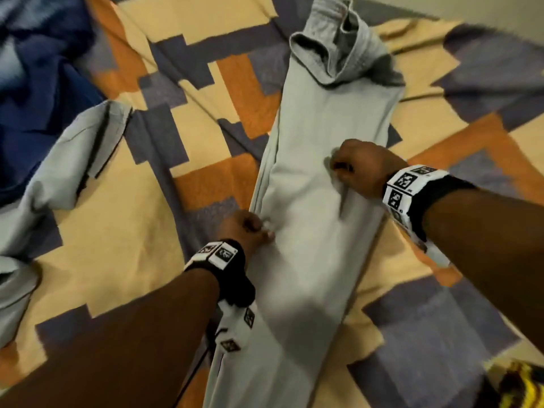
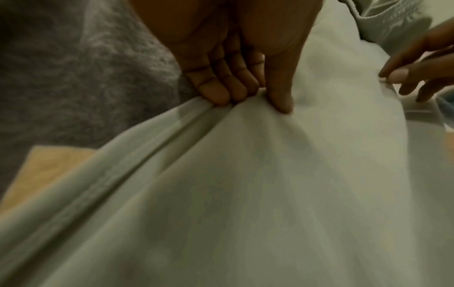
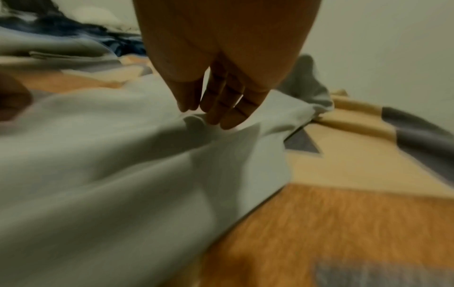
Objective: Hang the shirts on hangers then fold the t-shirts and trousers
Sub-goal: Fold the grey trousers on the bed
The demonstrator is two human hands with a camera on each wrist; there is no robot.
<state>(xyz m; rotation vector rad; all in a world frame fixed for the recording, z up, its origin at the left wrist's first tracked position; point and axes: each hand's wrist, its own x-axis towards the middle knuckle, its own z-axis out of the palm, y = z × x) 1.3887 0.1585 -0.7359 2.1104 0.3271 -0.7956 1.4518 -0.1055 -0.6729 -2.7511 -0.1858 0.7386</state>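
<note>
Light grey trousers [image 1: 321, 122] lie lengthwise on the patterned bedspread [image 1: 117, 260], legs stacked, with the waistband [image 1: 321, 45] bunched at the far end. My left hand [image 1: 260, 228] pinches the trousers' left folded edge; in the left wrist view the fingers [image 2: 218, 95] curl under the fold and the thumb presses on top. My right hand [image 1: 341, 169] pinches a small ridge of the top layer near the middle of the trousers [image 3: 98, 174], thumb and fingertips [image 3: 221, 118] meeting on the cloth.
A dark blue garment [image 1: 38, 83] is heaped at the far left. Another grey garment [image 1: 59, 178] lies crumpled along the left side. A pale wall [image 1: 485, 10] bounds the bed at the far right. Something yellow and black [image 1: 524, 384] shows at the near right corner.
</note>
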